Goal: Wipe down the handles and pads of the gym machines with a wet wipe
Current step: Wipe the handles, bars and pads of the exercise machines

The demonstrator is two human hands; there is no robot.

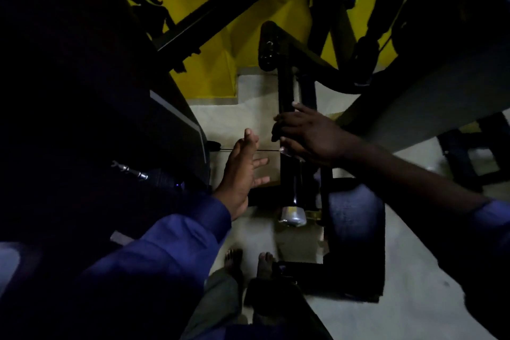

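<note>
The black handle bar [285, 91] runs long, straight away from the person toward the yellow wall [248, 36]. The right hand [309, 135] is wrapped round its middle; it is too dark to tell if the wipe is under it. The left hand [242, 171] hangs open just beside the bar, not touching.
</note>
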